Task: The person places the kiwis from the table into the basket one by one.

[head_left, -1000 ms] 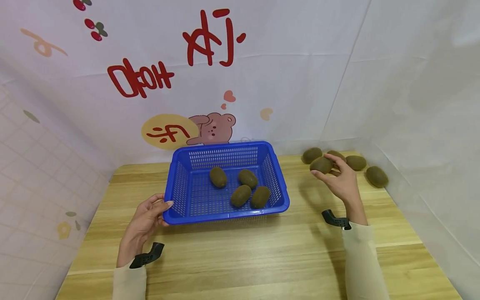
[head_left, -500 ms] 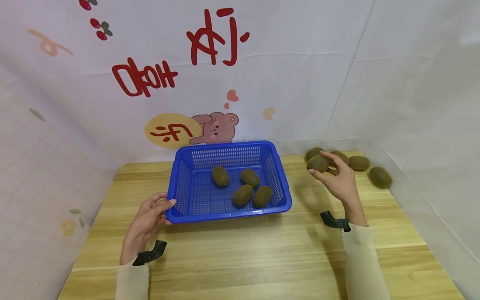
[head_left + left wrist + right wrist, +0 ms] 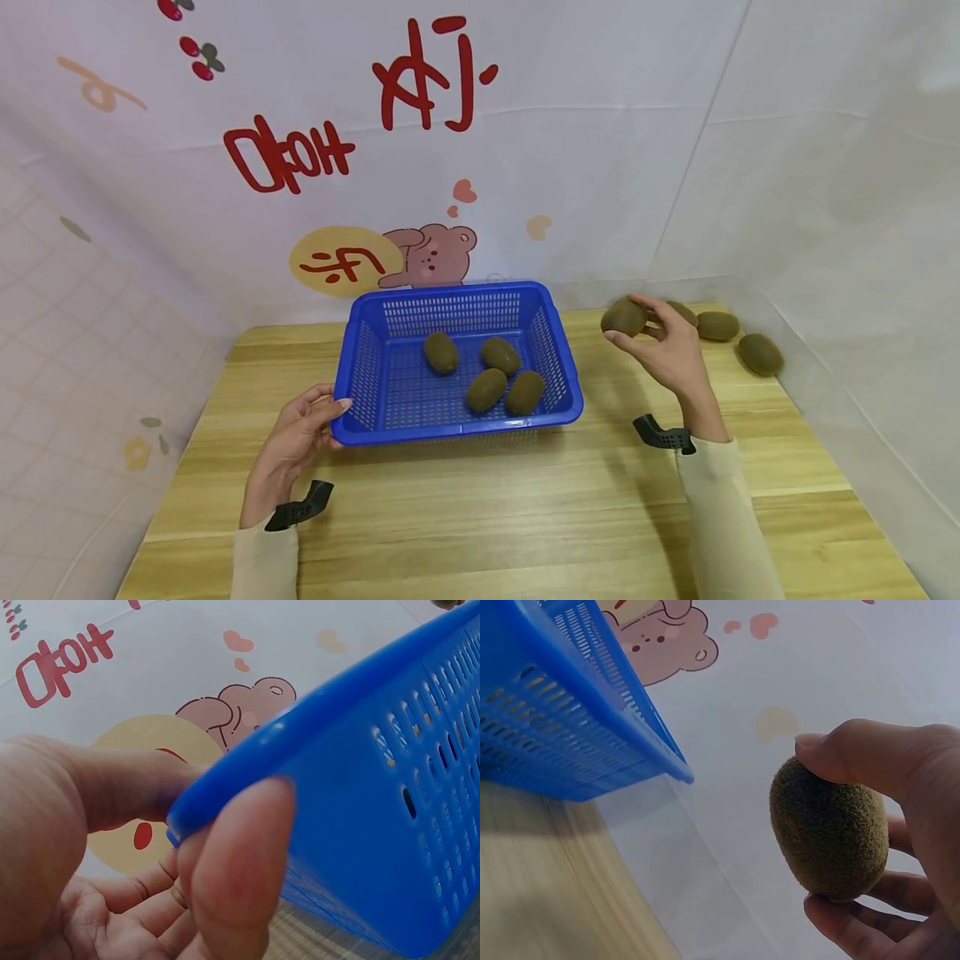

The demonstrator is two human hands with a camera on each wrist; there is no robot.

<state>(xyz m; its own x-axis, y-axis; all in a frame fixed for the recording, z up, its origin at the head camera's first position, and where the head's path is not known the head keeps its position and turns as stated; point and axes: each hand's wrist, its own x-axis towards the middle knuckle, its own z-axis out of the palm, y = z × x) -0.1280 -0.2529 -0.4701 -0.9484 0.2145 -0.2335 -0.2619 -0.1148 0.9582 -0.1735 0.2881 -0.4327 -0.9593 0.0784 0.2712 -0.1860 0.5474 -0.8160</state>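
Observation:
A blue plastic basket (image 3: 457, 430) with slotted walls holds several brown kiwis, one of them a kiwi (image 3: 441, 353) lying apart toward the left. My left hand (image 3: 296, 429) pinches the rim at its front left corner; in the left wrist view the thumb (image 3: 244, 859) presses on the rim. To the right of the basket, my right hand (image 3: 671, 346) holds a kiwi (image 3: 624, 317) between thumb and fingertips. The right wrist view shows this fuzzy kiwi (image 3: 829, 832) raised, with the basket's wall at left.
Behind the right hand, along the back right of the wooden table (image 3: 480, 517), lie more kiwis, including a kiwi (image 3: 717, 326) and a kiwi (image 3: 761, 354) by the right wall. White printed sheeting (image 3: 600, 150) rises close behind the basket and at both sides.
My right hand has shifted a little left with the kiwi, which now covers the loose kiwi that showed behind it. The left hand keeps its grip on the basket rim.

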